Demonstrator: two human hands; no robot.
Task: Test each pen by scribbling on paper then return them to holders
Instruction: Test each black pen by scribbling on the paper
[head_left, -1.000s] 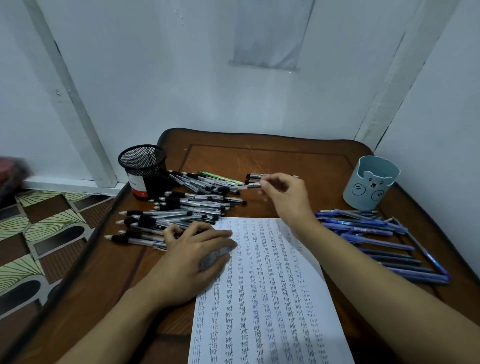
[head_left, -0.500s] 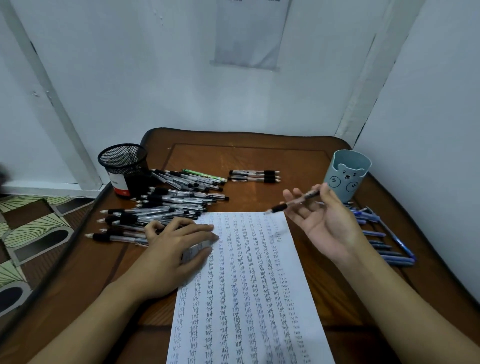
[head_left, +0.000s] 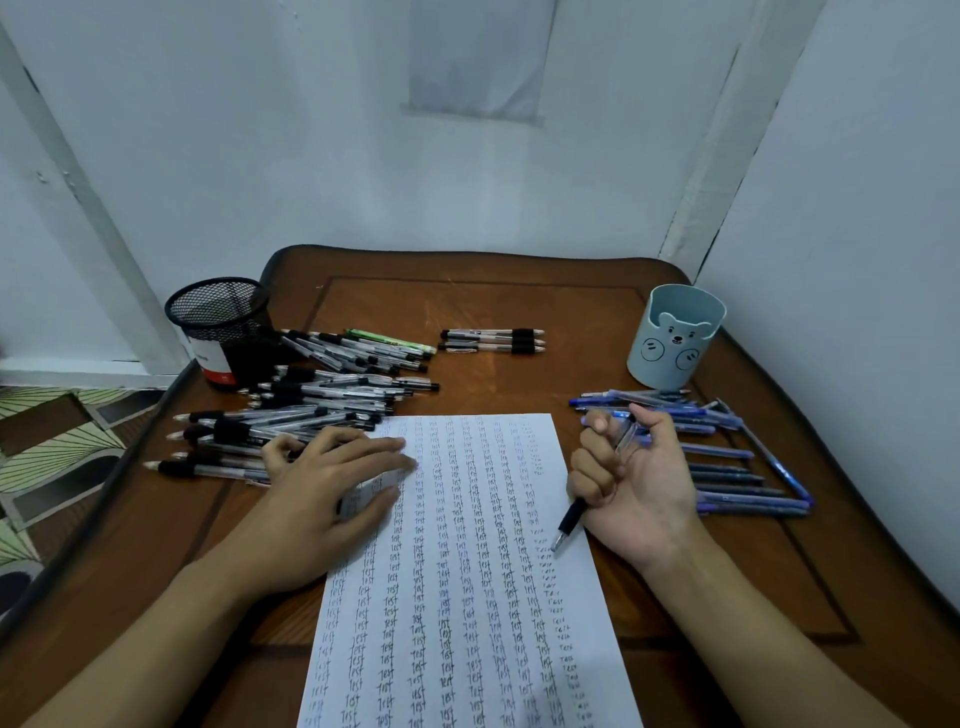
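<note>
Paper (head_left: 467, 597) nearly full — black cup (head_left: 218, 322), blue cup (head_left: 675, 338) show no pens.
Right hand (head_left: 634, 488) grips pen (head_left: 571, 521) at paper's edge; left hand (head_left: 322, 499) flat on it.

Brown wood-grain counter (head_left: 519, 306) under white paper (head_left: 467, 597) striped with columns of black handwritten "test". Black mesh holder (head_left: 218, 312) with white-and-red label, pale blue holder (head_left: 675, 338) with dark line-drawn bear face; clear black-grip pens (head_left: 311, 405) in a pile, one green pen (head_left: 389, 340), three more clear-and-black pens (head_left: 491, 341), held pen (head_left: 570, 521) likewise clear with black grip, blue pens (head_left: 753, 501) from light to navy. Floor tiles (head_left: 52, 452) in pale green fan-leaf pattern on brown with dark ovals, walls (head_left: 311, 156) plain pale grey-blue.
</note>
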